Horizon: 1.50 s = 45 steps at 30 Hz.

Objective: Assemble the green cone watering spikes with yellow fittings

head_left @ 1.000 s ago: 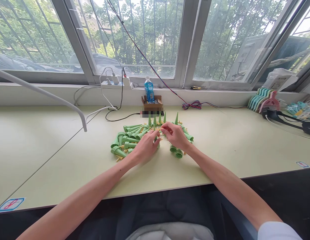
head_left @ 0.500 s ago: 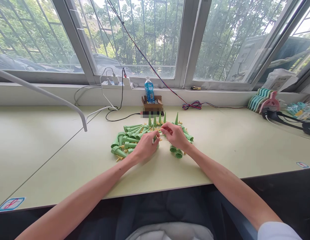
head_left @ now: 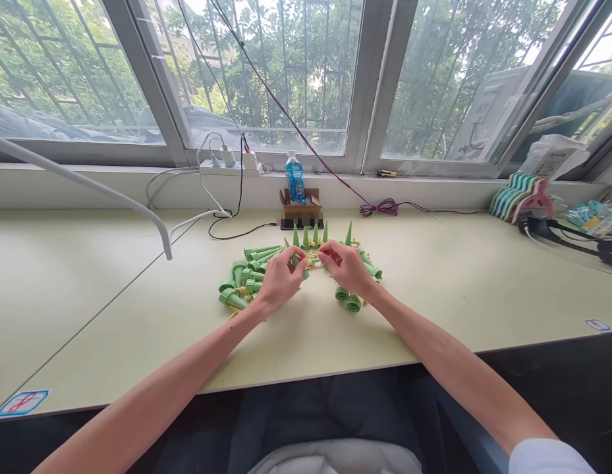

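Note:
A heap of green plastic cones (head_left: 246, 270) with small yellow pieces mixed in lies on the pale table (head_left: 434, 289). My left hand (head_left: 278, 280) rests over the heap, its fingers pinched on a green cone. My right hand (head_left: 346, 268) is just to the right, fingers curled and pinched on a small yellow piece. A few cones (head_left: 313, 236) stand upright behind my hands. Two green rings (head_left: 348, 299) lie beside my right wrist.
A blue water bottle (head_left: 294, 176) stands in a small cardboard box (head_left: 300, 209) by the window sill. Cables (head_left: 221, 217) run from a power strip at the back. A white curved tube (head_left: 88, 191) crosses the left. Headphones (head_left: 567, 234) and stacked items lie far right.
My left hand has moved up and left, lifting a green cone out of the heap. My right hand has stayed in place.

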{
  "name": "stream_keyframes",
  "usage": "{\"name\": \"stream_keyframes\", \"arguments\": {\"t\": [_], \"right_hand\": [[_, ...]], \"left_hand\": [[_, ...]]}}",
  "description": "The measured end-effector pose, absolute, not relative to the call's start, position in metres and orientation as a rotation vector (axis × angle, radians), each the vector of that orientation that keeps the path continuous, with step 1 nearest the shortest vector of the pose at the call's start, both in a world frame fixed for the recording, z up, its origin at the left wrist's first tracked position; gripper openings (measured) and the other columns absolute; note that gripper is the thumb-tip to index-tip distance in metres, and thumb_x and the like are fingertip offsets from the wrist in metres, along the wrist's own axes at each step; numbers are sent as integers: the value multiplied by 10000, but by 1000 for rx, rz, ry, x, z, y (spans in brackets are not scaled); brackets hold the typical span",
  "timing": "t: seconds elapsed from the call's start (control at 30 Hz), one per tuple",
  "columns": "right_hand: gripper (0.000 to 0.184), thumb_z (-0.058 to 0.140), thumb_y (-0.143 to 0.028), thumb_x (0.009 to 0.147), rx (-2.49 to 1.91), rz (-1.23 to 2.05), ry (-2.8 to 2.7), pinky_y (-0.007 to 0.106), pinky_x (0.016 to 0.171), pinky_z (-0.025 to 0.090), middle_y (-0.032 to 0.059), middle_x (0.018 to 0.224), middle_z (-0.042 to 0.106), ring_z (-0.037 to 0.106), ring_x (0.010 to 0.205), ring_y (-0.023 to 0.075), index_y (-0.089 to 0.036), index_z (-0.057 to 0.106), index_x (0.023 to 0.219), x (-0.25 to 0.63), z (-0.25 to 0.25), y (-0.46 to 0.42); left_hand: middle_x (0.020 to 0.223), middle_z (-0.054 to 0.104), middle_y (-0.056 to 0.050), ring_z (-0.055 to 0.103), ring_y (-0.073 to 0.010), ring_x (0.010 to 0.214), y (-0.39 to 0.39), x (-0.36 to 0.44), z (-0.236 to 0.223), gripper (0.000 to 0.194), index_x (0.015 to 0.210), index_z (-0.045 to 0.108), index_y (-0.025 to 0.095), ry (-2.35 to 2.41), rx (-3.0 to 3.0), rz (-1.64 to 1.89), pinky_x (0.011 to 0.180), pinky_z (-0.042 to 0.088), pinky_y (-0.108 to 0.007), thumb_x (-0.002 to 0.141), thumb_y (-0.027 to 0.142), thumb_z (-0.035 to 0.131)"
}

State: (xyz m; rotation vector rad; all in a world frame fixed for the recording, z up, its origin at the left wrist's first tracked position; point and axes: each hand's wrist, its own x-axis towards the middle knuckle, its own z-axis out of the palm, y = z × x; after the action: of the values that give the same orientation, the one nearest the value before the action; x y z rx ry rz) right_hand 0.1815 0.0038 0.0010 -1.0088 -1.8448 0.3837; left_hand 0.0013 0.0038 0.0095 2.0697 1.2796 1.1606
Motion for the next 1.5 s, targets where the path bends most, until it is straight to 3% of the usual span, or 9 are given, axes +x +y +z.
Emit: {"name": "stream_keyframes", "arguments": {"t": [0.4,0.97,1.5], "right_hand": [[227,481,-381,933,-1004,375,-1885,249,563,405,26,767,638,509,605,126,-196,600,874,182,0,4],[196,492,-335,933,-958,420,-1937,241,594,405,12,757,637,482,601,114,-190,610,874,181,1,2],[191,518,-322,925,-920,495,-1971,231,576,402,12,743,615,444,567,92,-169,629,899,180,3,0]], "left_hand": [[824,599,21,395,-59,445,6,1,7,124,863,567,204,1248,1994,1232,496,361,-227,850,318,520],[779,568,23,374,-56,459,3,3,10,122,842,581,202,1166,1952,1252,452,318,-211,841,321,557],[843,589,-5,436,-66,505,6,3,7,143,854,599,198,1077,1862,1248,436,316,-205,843,340,586]]}}
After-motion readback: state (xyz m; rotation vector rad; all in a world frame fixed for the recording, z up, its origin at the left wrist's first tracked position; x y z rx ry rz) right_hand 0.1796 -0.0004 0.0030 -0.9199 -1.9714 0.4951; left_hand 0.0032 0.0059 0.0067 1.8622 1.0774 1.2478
